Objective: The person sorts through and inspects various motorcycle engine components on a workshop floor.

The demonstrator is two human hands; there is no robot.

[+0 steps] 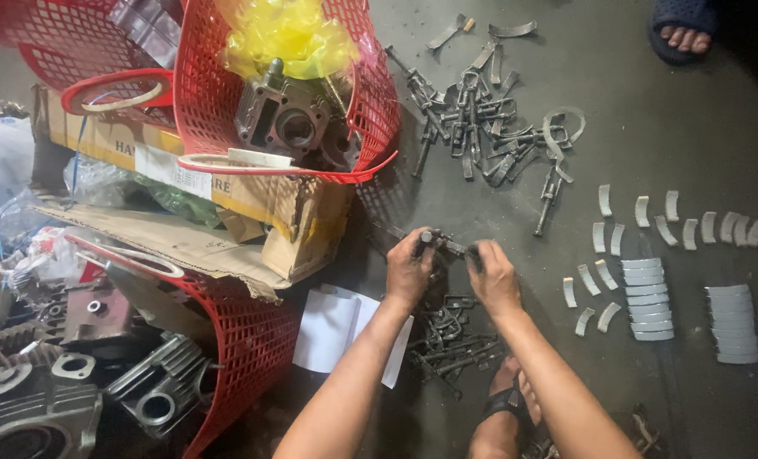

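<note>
My left hand (408, 270) and my right hand (493, 276) together grip a small dark metal rocker-arm part (444, 244) just above the floor. The left hand holds its left end, the right hand its right end. Below the hands lies a pile of similar dark metal parts (454, 336). A larger scatter of the same greasy metal parts (481, 119) is spread on the floor beyond the hands. My sandalled foot (515, 395) rests next to the near pile.
Curved grey bearing shells (647, 297) lie in rows and stacks at right. A red mesh basket (362, 110) holding an engine cylinder and yellow plastic sits on a cardboard box (302, 221). Another red basket (251, 340), cylinder heads (48, 399), white paper (332, 327), another person's foot (681, 34).
</note>
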